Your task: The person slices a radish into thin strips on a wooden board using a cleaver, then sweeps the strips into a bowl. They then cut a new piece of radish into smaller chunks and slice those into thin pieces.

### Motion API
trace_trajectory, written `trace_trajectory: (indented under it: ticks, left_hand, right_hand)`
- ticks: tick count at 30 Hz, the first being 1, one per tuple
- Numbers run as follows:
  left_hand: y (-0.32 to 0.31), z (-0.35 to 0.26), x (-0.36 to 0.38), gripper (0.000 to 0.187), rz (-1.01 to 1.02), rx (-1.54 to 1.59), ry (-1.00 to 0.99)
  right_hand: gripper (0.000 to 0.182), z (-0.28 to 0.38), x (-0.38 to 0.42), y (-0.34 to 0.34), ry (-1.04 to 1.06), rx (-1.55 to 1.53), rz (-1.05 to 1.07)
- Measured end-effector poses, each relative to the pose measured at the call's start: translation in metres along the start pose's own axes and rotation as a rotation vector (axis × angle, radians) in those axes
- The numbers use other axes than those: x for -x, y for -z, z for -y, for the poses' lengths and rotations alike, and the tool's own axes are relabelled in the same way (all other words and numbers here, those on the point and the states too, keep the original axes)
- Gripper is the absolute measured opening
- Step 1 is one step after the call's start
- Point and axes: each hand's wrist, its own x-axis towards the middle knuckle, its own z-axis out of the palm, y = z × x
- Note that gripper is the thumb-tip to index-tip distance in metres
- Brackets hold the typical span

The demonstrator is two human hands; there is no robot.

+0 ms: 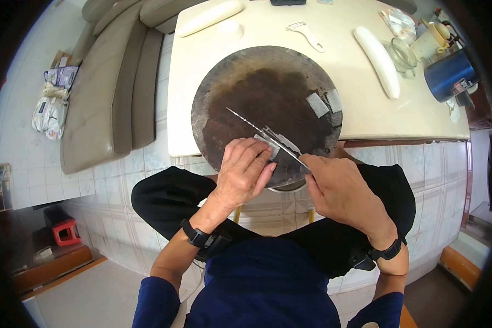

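On a round dark board (257,87), my left hand (245,169) presses its fingertips on a pale flat piece (269,143). My right hand (341,191) is wrapped round the handle of a knife. The knife's blade (251,124) is seen nearly edge-on and slants up to the left, just beside my left fingertips. Thin pale strips (281,140) lie along the blade's right side. Two flat pale pieces, one (317,105) nearer the middle and one (334,100) near the edge, rest on the board's right part.
The cream table (421,123) bears a long white radish (378,61), another (210,18) at upper left, a white peeler (306,36), a glass jug (402,56) and a blue container (451,75). A grey sofa (101,93) stands left, a red stool (66,233) lower left.
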Motion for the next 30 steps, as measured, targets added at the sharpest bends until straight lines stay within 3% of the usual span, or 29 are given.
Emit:
trace_trajectory:
  ticks: [16, 24, 30]
  left_hand:
    - [-0.002, 0.0, 0.001, 0.026, -0.021, -0.004, 0.024]
    - [-0.003, 0.0, 0.001, 0.023, -0.043, 0.002, 0.013]
    - [-0.001, -0.001, 0.002, 0.019, -0.029, -0.007, 0.021]
  right_hand:
    - [0.016, -0.003, -0.001, 0.003, -0.069, 0.013, 0.142]
    - [0.012, -0.003, -0.008, -0.008, -0.026, 0.044, 0.018]
    - [0.014, 0.004, 0.0, -0.001, -0.035, 0.073, 0.073]
